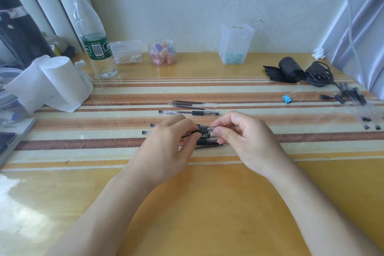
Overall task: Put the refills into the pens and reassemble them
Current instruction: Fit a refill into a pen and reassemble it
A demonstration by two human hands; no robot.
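Observation:
At the middle of the striped mat, my left hand (166,143) and my right hand (243,137) meet over a clear pen with a black grip (204,131), both pinching it. The left fingers also touch a thin black refill (188,135). More pen parts lie under my hands; their barrel ends (148,129) stick out to the left. A loose refill (209,146) lies just below the fingers. Beyond my hands lies a whole clear pen (188,112). Farther back lie loose refills (191,103).
A water bottle (93,35), tissue rolls (52,83) and small plastic containers (162,53) stand along the back and left. At the right lie a black strap roll (289,69), a cable (319,75), a blue binder clip (287,98) and several more pens (357,106).

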